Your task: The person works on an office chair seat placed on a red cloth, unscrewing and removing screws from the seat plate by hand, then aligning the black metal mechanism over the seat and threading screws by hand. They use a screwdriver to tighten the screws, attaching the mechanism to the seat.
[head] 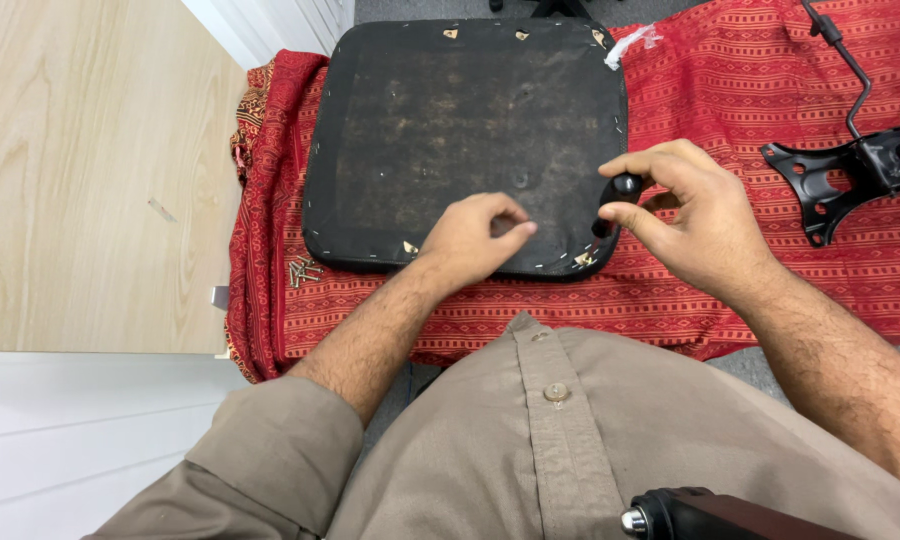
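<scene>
In the head view, an upturned black seat pad (465,140) lies flat on a red patterned cloth (730,100) spread over the floor. It is roughly square with rounded corners, its dusty underside up, and its near edge runs left to right just in front of the person.

The right hand (695,225) pinches a small black knob-like part (622,190) between thumb and forefinger, at the pad's near right corner. The part stands roughly upright, its long axis running near to far, with the rounded head at the far end; what lies under it is hidden by the fingers.

The left hand (475,240) rests on the pad near the middle of its near edge, fingers curled in loosely, thumb meeting the fingertips; whether it holds anything cannot be told.

A small heap of screws (305,270) lies on the cloth just beside the pad's near left corner. A black metal chair mechanism (850,170) with a bent lever rod (842,65) sits well apart at the far right. A pale wooden panel (90,170) fills the left side. Nothing lies between the two hands.
</scene>
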